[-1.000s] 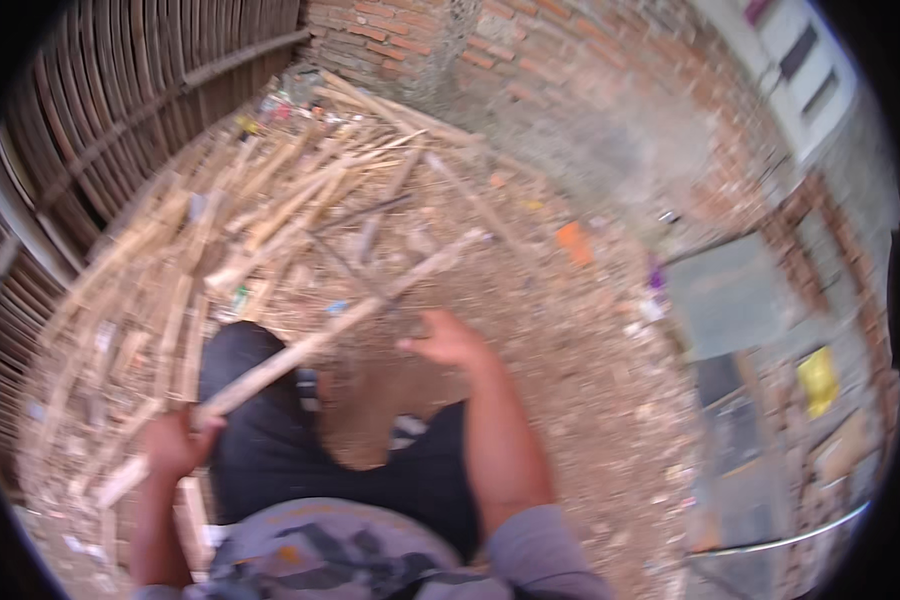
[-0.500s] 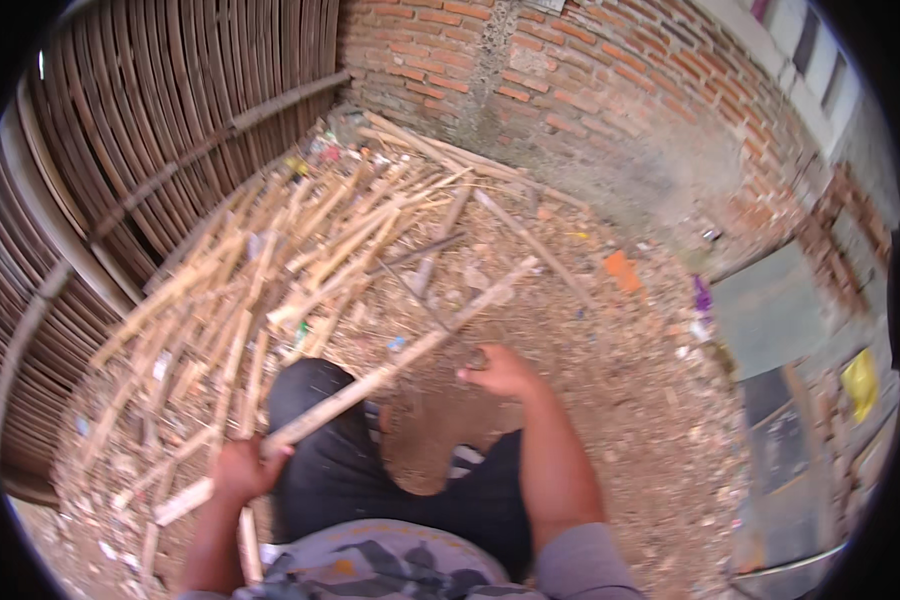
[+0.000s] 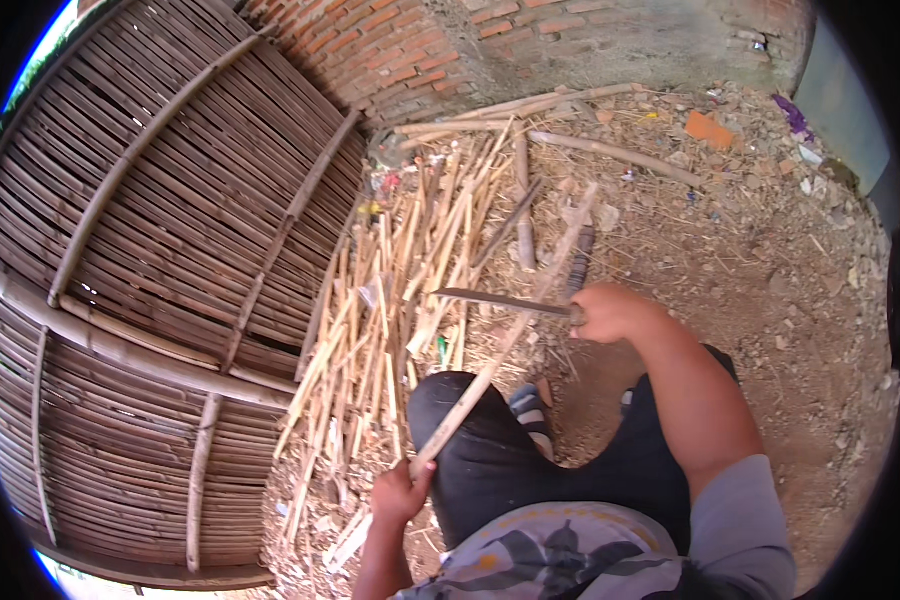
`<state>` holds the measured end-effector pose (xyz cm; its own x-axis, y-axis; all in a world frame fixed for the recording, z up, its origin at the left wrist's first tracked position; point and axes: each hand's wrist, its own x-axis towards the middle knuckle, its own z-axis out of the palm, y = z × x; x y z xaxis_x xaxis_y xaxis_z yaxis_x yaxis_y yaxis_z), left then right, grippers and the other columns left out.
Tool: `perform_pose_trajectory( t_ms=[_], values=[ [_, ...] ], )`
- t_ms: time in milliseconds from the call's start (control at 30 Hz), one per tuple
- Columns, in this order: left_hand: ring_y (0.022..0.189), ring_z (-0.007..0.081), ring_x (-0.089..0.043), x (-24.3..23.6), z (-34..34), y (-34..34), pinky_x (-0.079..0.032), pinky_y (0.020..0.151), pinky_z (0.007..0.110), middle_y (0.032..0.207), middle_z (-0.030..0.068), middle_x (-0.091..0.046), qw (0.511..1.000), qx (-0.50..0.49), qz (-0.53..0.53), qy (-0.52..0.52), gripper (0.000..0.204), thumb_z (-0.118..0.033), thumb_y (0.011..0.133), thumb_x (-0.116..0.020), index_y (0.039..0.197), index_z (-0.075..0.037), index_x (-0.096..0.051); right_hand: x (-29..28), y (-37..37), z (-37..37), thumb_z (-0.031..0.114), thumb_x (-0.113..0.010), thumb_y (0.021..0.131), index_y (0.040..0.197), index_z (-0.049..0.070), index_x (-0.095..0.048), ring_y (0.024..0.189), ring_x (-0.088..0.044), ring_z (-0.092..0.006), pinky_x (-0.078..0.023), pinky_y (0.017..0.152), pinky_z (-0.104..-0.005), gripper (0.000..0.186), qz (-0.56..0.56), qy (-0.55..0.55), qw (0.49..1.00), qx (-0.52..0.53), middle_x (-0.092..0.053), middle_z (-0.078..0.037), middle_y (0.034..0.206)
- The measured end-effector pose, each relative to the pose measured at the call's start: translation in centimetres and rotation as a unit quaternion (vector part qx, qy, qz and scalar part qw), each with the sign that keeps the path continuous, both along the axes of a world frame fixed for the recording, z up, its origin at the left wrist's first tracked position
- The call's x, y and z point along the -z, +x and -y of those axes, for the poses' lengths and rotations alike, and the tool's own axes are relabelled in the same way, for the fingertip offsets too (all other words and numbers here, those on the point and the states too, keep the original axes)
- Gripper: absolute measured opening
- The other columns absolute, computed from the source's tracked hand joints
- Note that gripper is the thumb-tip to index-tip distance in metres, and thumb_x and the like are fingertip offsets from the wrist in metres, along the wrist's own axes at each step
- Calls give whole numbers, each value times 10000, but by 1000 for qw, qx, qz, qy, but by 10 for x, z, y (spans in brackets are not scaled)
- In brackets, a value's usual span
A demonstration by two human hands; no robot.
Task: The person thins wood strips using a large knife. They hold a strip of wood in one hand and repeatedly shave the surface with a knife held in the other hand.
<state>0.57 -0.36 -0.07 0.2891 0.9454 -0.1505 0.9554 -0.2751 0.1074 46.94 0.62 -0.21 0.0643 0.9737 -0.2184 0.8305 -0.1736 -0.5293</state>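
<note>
Looking down: we see our left hand [image 3: 402, 492] at the lower middle of the frame and our right hand [image 3: 608, 312] right of centre, both above our dark trousers [image 3: 490, 470].
Left grip: fully closed around the lower end of a long bamboo stick [image 3: 500, 350].
Right grip: fully closed around the handle of a long-bladed knife [image 3: 500, 300].
Stick axis: it runs on a diagonal from our left hand at the lower middle up toward the upper right, its far end over the dirt ground [image 3: 770, 260].
Knife axis: the blade points left from our right hand, nearly level, and crosses the stick about midway along it; we cannot tell whether the edge touches the bamboo.
Key relation: the crossing point lies up and right of the left hand and just left of the right hand, so the right hand is the nearer.
Pile: a heap of split bamboo strips [image 3: 410, 280] lies left of the stick, in the middle of the frame.
Fence: a woven bamboo panel [image 3: 150, 280] fills the left side.
Wall: a brick wall [image 3: 450, 40] runs along the top.
Packages and signs: small coloured scraps [image 3: 385, 190] lie at the head of the pile, an orange piece [image 3: 708, 128] and a purple bit [image 3: 792, 112] at the upper right; too small for us to tell labels.
</note>
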Motion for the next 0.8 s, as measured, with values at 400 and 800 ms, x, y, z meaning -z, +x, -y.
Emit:
perform_pose_trajectory(
  t_ms=[400, 800],
  values=[
    [659, 456, -659, 20, 2, 1, -510, 612, 546, 663, 241, -641, 995, 15, 80, 50, 583, -596, 939, -583, 811, -27, -589, -32, 27, 8, 276, -777, 832, 1129, 50, -701, 919, -694, -329, -535, 821, -430, 381, -64, 21, 984, 166, -715, -181, 975],
    [632, 431, -669, 14, 4, -2, -528, 600, 527, 659, 223, -651, 997, 2, 71, 39, 587, -613, 927, -586, 797, -41, -600, -43, -31, 3, 357, -805, 802, 1109, 50, -698, 936, -700, -329, -534, 828, -450, 446, 8, -58, 993, -102, -720, -174, 1000]
  ],
)
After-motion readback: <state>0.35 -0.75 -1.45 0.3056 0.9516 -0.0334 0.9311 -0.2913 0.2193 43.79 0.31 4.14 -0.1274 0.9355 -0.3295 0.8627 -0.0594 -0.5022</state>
